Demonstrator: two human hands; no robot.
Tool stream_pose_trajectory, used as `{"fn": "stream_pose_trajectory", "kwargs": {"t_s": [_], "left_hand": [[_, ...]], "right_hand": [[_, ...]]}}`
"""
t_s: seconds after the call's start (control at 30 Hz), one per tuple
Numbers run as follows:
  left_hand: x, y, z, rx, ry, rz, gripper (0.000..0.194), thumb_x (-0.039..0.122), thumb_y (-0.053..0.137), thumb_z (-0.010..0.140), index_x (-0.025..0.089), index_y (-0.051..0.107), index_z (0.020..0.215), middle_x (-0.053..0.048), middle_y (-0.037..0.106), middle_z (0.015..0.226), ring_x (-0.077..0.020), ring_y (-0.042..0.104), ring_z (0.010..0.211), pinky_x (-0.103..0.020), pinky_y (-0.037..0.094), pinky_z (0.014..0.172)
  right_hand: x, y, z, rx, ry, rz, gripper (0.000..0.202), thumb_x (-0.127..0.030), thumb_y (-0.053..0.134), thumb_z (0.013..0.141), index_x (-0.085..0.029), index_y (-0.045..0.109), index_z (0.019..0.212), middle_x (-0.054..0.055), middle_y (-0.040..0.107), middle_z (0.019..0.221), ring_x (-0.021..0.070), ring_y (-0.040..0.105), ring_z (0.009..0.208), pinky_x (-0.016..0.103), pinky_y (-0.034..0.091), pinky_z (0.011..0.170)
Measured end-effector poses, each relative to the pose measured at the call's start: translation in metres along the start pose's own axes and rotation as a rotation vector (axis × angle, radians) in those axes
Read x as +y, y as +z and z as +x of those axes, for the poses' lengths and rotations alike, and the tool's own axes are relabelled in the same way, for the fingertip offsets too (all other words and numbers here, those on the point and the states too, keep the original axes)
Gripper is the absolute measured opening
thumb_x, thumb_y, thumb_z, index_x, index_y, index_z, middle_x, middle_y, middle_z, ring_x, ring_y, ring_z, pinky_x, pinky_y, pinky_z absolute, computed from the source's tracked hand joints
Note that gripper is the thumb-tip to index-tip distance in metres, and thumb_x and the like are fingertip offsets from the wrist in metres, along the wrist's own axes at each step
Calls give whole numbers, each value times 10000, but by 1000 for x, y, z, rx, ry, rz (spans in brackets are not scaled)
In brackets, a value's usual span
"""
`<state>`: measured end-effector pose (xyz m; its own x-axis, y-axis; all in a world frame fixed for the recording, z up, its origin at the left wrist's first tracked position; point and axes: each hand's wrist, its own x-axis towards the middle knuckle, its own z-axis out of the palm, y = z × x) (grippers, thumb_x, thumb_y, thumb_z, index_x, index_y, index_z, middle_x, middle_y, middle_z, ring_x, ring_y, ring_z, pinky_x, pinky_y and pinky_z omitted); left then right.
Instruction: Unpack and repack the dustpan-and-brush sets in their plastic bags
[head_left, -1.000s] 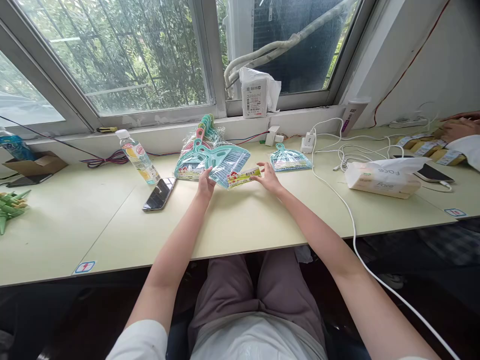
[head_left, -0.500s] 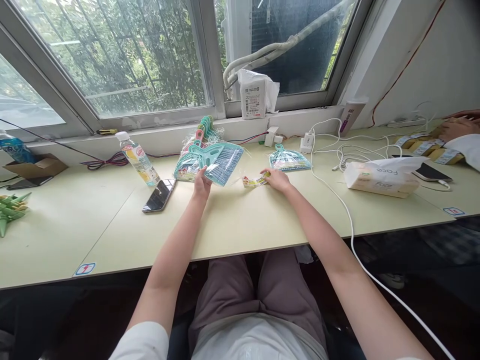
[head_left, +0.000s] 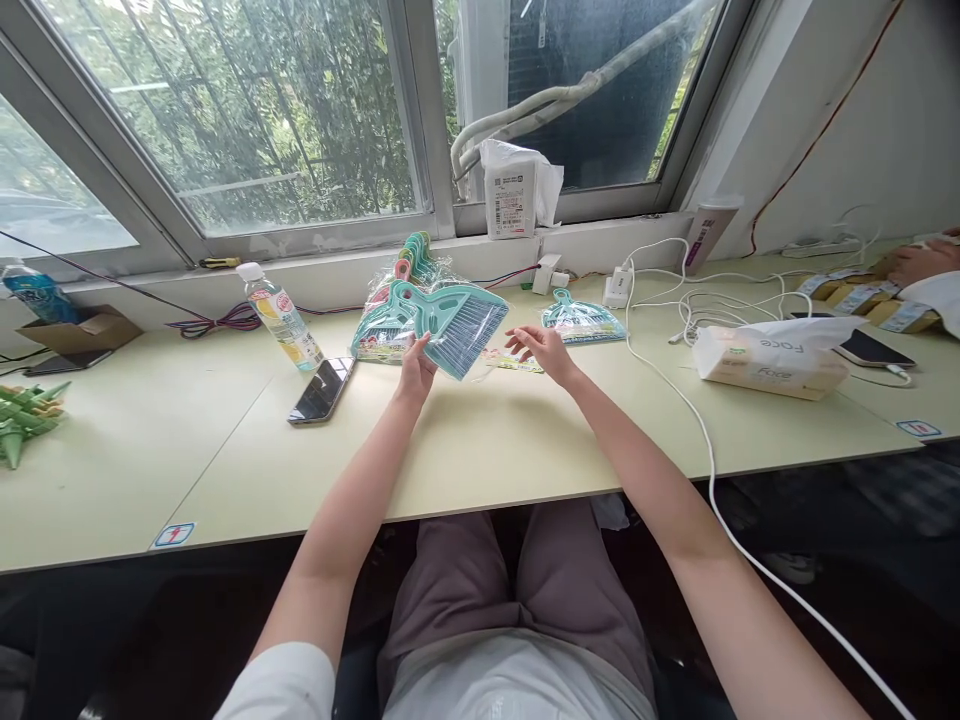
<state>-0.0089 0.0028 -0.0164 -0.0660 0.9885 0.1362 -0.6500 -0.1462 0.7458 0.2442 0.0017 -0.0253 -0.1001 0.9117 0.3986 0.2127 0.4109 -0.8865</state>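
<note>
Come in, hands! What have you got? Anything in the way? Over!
Left hand gripping brush. Right hand open by label. Phone and bottle off left, not between the hands.

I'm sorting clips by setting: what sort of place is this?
Perhaps a shared indoor workroom: a long table beside a window, several brush-and-dustpan sets, and another person's sleeve at far right.
</note>
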Motion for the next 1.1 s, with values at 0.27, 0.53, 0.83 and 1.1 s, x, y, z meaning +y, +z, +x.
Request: {"fn": "stream_pose_trajectory", "kwargs": {"t_s": [0.27,0.53,0.83,1.1], "left_hand": [[-8,8,-6,64,-95,64,402,222,664,827,270,548,1209,14,648,1109,-75,637,800,-155,478,595],[-15,9,-7,-194,-190,128,357,488,528,913,221,632,1125,-49,710,1033,-184,656,978,-299,538,825],[-17,0,7,-87,-207,214,269,393,607,888,134,675,916,-40,687,780,-113,640,693,-279,543,755],[-18,-14,15,14,-176,303,272,397,597,893,145,686,941,-37,677,772,-106,635,689,-299,569,785]], "right_hand": [[-11,10,-5,13,262,412,306,-467,676,804,-180,653,910,80,738,914,172,711,852,305,557,830],[2,10,-2,35,244,502,364,-399,769,670,-251,593,951,-35,699,875,123,671,856,312,505,917],[-9,10,-7,107,232,558,474,-330,732,707,-306,525,1133,-47,704,876,143,679,762,355,574,822],[-20,7,-7,203,235,520,392,-238,676,731,-250,575,1110,-3,707,850,175,687,751,381,591,785]]}}
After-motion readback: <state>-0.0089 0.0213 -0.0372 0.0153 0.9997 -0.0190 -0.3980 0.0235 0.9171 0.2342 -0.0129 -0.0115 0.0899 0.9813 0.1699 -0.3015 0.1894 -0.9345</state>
